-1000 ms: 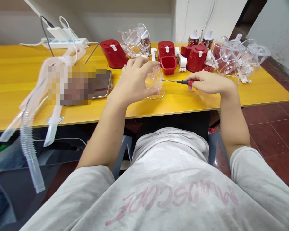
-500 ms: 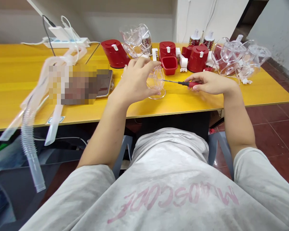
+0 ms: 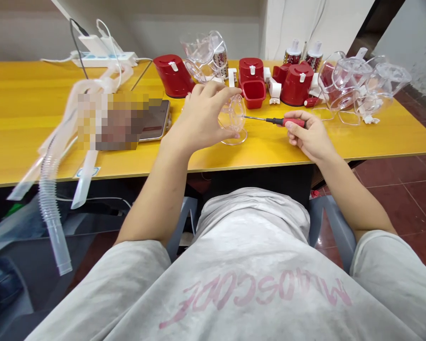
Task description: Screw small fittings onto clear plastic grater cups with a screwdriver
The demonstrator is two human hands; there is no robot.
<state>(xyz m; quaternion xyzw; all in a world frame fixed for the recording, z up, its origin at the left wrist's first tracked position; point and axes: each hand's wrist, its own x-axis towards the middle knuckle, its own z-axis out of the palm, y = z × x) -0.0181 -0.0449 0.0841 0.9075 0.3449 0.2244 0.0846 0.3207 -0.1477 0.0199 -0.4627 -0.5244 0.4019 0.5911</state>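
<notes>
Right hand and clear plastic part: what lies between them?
In the head view, the screwdriver runs from the right hand to the clear plastic part.

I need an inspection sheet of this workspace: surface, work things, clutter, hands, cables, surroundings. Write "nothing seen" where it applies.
Surface: yellow table; spills: nothing seen.
Work things: clear plastic part; screwdriver with its tip at the part, exact contact cannot be told.
Clutter: red containers along the back; phone on the left side; ribbed clear hose hanging over the front edge.
Hands: left hand grips the clear plastic part; right hand holds the screwdriver by its red handle.
Cables: power strip at back left, white and black cables around it.
Surroundings: red tiled floor; gray chair under the person.
</notes>
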